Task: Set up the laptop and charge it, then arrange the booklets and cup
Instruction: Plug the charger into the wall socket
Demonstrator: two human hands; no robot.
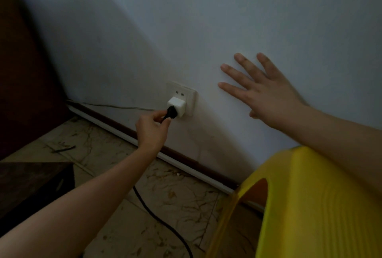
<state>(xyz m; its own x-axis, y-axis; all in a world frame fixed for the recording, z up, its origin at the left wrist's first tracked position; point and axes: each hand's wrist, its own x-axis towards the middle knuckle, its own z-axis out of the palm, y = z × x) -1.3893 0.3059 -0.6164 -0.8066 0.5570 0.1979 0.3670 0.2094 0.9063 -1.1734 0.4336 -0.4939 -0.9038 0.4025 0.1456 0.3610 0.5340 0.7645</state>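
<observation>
In dim light, the left hand [152, 131] pinches a small black plug [171, 112] against a boxy white adapter [177, 106] seated in a glossy wall socket [189, 95] low on the wall [227, 20], apparently to connect the laptop's charger. The right hand [266, 96] lies open, fingers spread flat on the smooth painted wall, likely for balance. The plug's black cable [165, 222] trails across the veined tile floor [103, 154] beside a ribbed yellow plastic stool [310, 206]; the laptop is out of view.

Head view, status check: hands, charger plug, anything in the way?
Left hand pinches black plug at white adapter in wall socket. Right hand open, spread against wall. Cable trails across floor; yellow stool right of socket, not blocking.
</observation>
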